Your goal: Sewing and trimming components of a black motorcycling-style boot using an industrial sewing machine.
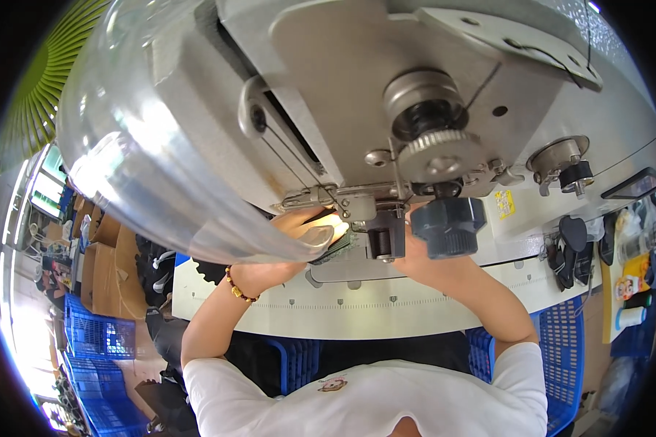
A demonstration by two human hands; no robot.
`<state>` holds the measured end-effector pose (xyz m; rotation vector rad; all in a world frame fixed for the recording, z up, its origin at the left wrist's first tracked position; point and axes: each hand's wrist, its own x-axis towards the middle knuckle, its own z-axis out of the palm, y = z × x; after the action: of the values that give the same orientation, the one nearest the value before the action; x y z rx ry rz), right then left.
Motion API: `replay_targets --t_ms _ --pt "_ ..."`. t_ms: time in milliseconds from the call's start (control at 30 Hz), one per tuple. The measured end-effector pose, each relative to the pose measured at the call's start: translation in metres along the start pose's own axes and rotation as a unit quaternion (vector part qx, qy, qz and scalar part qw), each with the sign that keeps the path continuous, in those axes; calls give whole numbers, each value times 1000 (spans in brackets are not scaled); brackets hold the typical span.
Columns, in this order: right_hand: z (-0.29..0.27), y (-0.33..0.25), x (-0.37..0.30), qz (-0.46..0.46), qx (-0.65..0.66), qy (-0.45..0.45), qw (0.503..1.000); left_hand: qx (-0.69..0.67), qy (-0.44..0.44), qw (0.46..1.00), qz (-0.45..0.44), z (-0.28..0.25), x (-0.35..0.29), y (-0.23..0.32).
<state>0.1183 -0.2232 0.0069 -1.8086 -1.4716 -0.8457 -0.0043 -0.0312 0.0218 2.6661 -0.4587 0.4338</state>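
Observation:
The head of a sewing machine (pixel 328 87) fills the upper middle, with threads running down to its needle area. My left hand (pixel 288 237) is beside the needle area, partly behind a clear curved plastic guard (pixel 175 197). Its fingers stretch to the right under a bright light, next to a small dark greenish patch (pixel 337 252) I cannot make out clearly. A beaded bracelet (pixel 240 285) circles that wrist. My right hand (pixel 419 261) rests right of the needle area; a dark ribbed knob (pixel 446 227) and the machine hide its fingers.
A pale worktable (pixel 357 313) with a printed scale curves in front of me. Dark pieces (pixel 572 247) and thread spools (pixel 630 317) lie at the right. Blue crates (pixel 98 331) and cardboard boxes (pixel 116 269) stand at the left, below a green fan (pixel 47 80).

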Motion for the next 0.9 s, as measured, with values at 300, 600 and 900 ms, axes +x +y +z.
replay_targets --t_ms 300,600,900 --pt "5 1 8 -67 0 -47 997 74 25 996 36 0 2 -3" --pt "-4 -12 -10 56 37 -42 997 82 2 997 14 -5 4 5" --pt "34 -38 -21 423 640 -96 634 188 28 981 44 16 0 18"
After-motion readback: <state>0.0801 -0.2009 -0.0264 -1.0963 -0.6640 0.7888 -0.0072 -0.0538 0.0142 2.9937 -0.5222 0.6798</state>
